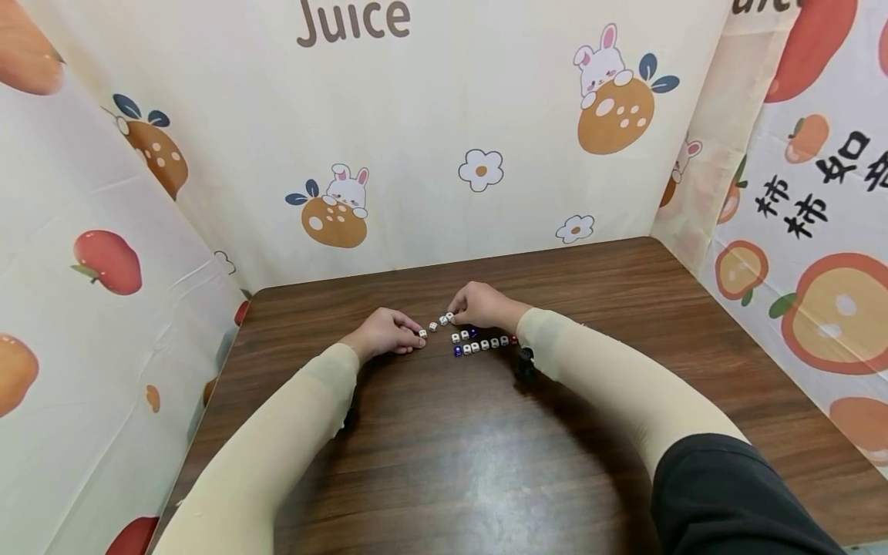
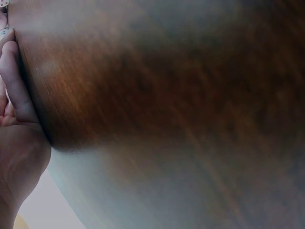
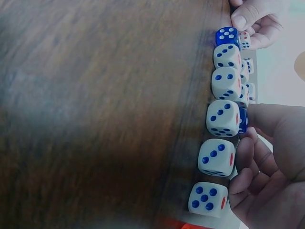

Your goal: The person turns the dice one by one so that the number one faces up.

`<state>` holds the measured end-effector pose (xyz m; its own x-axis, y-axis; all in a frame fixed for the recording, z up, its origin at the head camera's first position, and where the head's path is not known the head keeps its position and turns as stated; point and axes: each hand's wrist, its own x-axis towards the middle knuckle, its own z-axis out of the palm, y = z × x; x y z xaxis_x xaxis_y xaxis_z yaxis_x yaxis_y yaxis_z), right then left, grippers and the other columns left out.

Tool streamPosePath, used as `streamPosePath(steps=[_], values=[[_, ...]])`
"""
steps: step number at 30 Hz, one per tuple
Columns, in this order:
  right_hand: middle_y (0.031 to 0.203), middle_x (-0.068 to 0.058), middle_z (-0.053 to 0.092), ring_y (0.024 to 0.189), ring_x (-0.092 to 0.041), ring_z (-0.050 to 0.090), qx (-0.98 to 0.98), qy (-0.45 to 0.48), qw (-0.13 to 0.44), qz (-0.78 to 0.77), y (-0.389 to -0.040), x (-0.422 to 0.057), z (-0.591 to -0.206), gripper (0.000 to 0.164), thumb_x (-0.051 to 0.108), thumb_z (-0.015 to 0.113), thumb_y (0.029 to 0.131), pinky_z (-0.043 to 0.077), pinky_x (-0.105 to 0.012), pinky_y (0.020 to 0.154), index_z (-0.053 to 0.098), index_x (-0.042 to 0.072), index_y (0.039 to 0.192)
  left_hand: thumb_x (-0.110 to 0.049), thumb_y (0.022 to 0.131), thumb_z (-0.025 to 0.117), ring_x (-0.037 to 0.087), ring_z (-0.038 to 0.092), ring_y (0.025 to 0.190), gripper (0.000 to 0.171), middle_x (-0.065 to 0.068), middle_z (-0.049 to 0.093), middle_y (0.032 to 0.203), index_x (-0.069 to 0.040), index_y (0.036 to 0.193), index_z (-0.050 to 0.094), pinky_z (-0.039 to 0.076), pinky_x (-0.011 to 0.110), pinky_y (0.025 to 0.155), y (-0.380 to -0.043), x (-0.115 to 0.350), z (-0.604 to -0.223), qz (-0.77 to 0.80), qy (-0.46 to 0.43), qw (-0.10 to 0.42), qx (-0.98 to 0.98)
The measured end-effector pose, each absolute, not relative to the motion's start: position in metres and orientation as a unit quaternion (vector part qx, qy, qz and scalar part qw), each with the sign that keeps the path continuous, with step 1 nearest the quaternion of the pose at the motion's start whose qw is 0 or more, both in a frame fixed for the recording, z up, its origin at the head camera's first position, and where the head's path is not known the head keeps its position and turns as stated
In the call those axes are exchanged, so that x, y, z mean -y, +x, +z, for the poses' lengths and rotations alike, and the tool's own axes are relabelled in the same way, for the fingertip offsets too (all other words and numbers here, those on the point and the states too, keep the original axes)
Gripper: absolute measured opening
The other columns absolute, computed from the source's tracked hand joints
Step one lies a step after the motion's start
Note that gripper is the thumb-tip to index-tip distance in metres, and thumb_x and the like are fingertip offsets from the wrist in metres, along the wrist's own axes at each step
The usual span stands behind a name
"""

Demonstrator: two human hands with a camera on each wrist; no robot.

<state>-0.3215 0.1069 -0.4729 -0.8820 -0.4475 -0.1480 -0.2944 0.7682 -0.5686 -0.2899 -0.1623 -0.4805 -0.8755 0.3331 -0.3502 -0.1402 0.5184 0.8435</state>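
At the left end of a back line of small white dice, my left hand [image 1: 387, 333] pinches a white die [image 1: 422, 334] between thumb and forefinger. The right wrist view also shows that pinched die [image 3: 245, 40], beyond a blue die [image 3: 227, 36]. My right hand [image 1: 482, 305] reaches over the dice, its fingertips at a white die [image 1: 450, 317] at the line's right end. Between the hands lie two more white dice, one of them a separate die [image 1: 433, 327]. In the left wrist view my left hand [image 2: 19, 95] rests side-down on the table.
Nearer me, a front row runs from a blue die [image 1: 458, 351] through several white dice [image 1: 485, 344] to a red die [image 1: 514, 339]. Behind it sits a short row of two white dice [image 1: 455, 338] and a blue die [image 1: 474, 333]. Printed cloth walls [image 1: 416, 154] enclose the brown table [image 1: 430, 462].
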Motion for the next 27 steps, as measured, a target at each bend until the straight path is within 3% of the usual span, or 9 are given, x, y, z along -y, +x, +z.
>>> streamPosePath(steps=[9, 19, 27], values=[[0.096, 0.000, 0.084, 0.082, -0.012, 0.068, -0.927, -0.191, 0.134, -0.294, -0.321, -0.111, -0.473, 0.010, 0.020, 0.083, 0.104, 0.056, -0.027, 0.077, 0.089, 0.013, 0.107, -0.011, 0.094, 0.095, 0.005, 0.072, 0.073, 0.027, 0.002, 0.084, 0.094, -0.003, 0.117, 0.085, 0.064, 0.020, 0.068, -0.290, 0.163, -0.483, 0.484, 0.053, 0.241, -0.840], [0.097, 0.000, 0.084, 0.089, -0.014, 0.073, -0.924, -0.183, 0.124, -0.313, -0.323, -0.127, -0.471, 0.014, 0.026, 0.085, 0.103, 0.061, -0.032, 0.087, 0.088, 0.012, 0.104, -0.012, 0.093, 0.095, 0.004, 0.072, 0.073, 0.027, 0.002, 0.083, 0.094, -0.003, 0.117, 0.085, 0.064, 0.020, 0.068, -0.291, 0.160, -0.482, 0.482, 0.056, 0.239, -0.841], [0.096, -0.001, 0.084, 0.086, -0.015, 0.070, -0.924, -0.171, 0.120, -0.320, -0.322, -0.149, -0.467, 0.015, 0.027, 0.086, 0.103, 0.059, -0.030, 0.079, 0.087, 0.012, 0.102, -0.011, 0.094, 0.095, 0.005, 0.072, 0.073, 0.026, 0.002, 0.083, 0.094, -0.003, 0.117, 0.085, 0.064, 0.021, 0.068, -0.290, 0.163, -0.483, 0.479, 0.057, 0.237, -0.843]])
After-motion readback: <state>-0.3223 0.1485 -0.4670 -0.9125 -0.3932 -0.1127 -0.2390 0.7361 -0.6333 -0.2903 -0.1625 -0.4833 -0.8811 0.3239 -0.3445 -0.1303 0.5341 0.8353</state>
